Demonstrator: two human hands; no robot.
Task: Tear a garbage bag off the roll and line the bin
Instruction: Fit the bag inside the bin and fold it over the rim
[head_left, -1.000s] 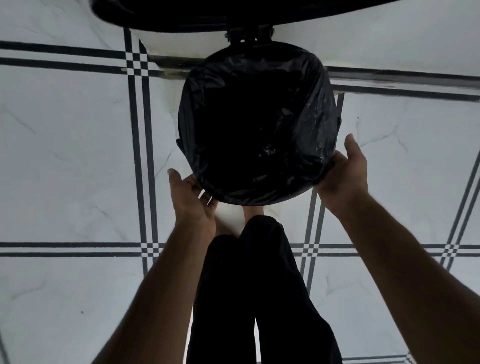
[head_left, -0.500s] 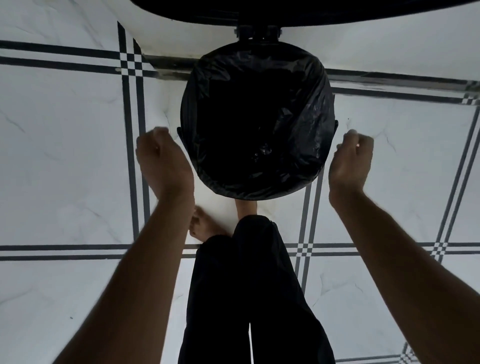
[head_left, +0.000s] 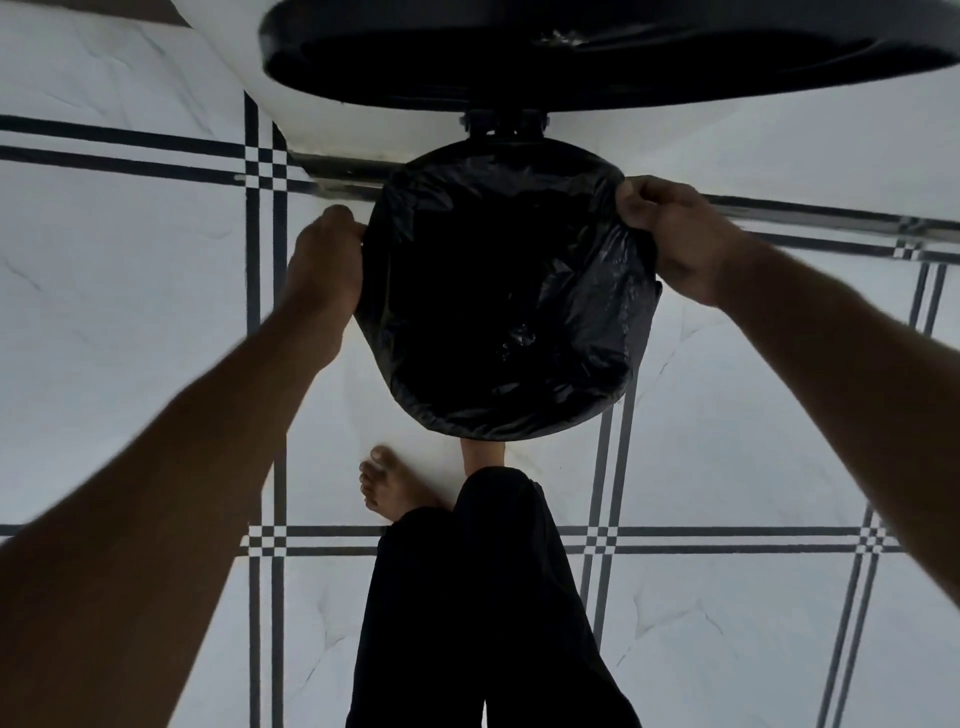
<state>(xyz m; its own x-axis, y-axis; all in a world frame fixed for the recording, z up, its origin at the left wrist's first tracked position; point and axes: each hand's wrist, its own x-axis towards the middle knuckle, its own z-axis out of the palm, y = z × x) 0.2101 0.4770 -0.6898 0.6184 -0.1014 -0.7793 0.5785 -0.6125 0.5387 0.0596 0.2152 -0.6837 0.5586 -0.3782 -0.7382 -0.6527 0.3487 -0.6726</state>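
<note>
A round bin stands on the tiled floor, its mouth covered by a black garbage bag that hangs down inside and folds over the rim. The bin's own walls are hidden under the plastic. My left hand presses against the bag's fold at the left side of the rim. At the upper right of the rim, my right hand pinches the bag's edge between thumb and fingers. The bin's black lid stands raised on its hinge behind the opening. No roll is in view.
White floor tiles with dark double lines surround the bin. My bare foot and black trouser legs are just in front of the bin. A white wall base runs behind it.
Both hands moved up from beside the bin's front to its rim; the left now presses the bag's fold and the right has pinched its edge. The view has tilted, showing more of the lid.
</note>
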